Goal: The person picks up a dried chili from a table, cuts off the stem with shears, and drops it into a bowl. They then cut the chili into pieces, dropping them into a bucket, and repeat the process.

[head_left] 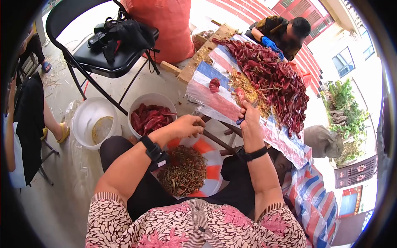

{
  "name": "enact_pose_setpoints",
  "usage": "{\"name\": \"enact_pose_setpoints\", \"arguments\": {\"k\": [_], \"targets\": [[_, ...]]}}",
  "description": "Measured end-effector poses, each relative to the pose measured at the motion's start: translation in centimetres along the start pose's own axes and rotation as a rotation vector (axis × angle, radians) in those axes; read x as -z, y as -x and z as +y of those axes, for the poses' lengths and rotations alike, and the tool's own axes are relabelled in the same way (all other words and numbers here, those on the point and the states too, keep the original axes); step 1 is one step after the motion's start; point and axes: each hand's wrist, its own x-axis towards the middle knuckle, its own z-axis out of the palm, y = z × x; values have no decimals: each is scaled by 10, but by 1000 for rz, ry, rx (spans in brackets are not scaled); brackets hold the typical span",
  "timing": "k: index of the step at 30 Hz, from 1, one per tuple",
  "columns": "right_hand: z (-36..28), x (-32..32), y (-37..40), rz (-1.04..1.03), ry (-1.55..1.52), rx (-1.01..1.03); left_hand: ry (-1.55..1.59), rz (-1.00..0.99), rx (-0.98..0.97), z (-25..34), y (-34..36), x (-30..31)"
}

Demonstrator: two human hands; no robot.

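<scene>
While a blue-handled tool point(240, 121) is clamped in the right hand point(249, 113) by the worktop point(189, 71), the left hand's point(188, 126) grip can't really be made out near the basin point(214, 159).

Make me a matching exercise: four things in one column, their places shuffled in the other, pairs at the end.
Things
1. Red sack
2. Large heap of red pods
3. Stalk scraps
4. Black bag

Places
A. In the orange-and-white basin
B. On the seat of the folding chair
C. Just behind that chair
D. On the striped sheet

Pairs: 1-C, 2-D, 3-A, 4-B
</scene>
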Motion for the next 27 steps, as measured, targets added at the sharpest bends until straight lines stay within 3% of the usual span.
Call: {"name": "enact_pose_setpoints", "arguments": {"k": [3,6,9,12,13,16,19,22,27], "targets": [[-2,-1,9,-23,133,458,72,-27,30,0,-2,-3],[-1,2,30,-26,88,414,290,-8,-5,8,1,-7],[10,-8,73,-16,93,414,570,255,65,2,-16,-6],[24,-9,110,-89,39,339,602,385,-22,-13,-35,4],[26,-11,121,-109,3,303,603,388,39,-9,-33,5],[39,-13,138,-158,-87,181,674,207,93,6,-17,-7],[52,-20,150,-166,-139,45,637,67,-200,24,-6,-26],[58,-24,163,-256,-71,-42,838,0,-261,21,-2,-29],[58,-18,153,-125,41,152,677,45,-245,4,-2,-23]]}}
